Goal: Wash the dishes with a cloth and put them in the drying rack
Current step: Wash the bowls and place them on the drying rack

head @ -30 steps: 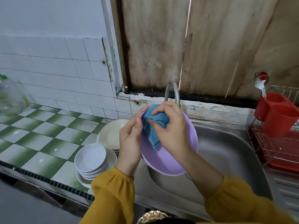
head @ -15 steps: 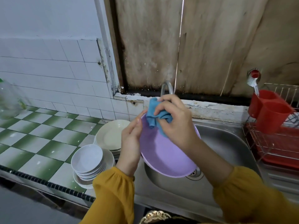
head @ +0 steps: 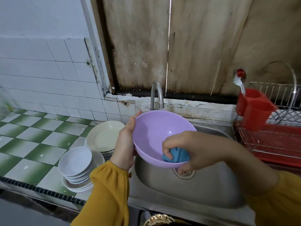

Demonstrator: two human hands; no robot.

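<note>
At the left of the green-and-white tiled table [head: 32,141], a stack of small white bowls [head: 75,162] and, just behind it, a stack of cream plates [head: 104,137] stood unwashed beside the steel sink [head: 203,193]. The person's left hand [head: 126,144] gripped the left rim of a purple plastic bowl [head: 156,131], thumb along the edge and fingers hidden behind the wall, holding it tilted above the basin and below the curved tap [head: 157,95], from which no stream of water could be seen. Inside the bowl, low against its near wall, a bunched blue cloth [head: 176,154] was clutched by the right hand [head: 195,149], whose fingers curled round it and pressed it to the plastic. At the far right, the wire drying rack [head: 254,145] sat on its red tray with a red cutlery holder [head: 254,108] carrying a spoon [head: 238,82]; what lay deeper in the rack was cut off by the frame's edge.

The step in hand appeared to be the wiping of the bowl's inside, early in a task with both stacks waiting. The next move would likely call for a sweep of the cloth round the remaining inner wall while the left hand turned the bowl, then a carry rightward across the sink to a free slot in the rack, keeping a firm hold on what may be slippery plastic.
</note>
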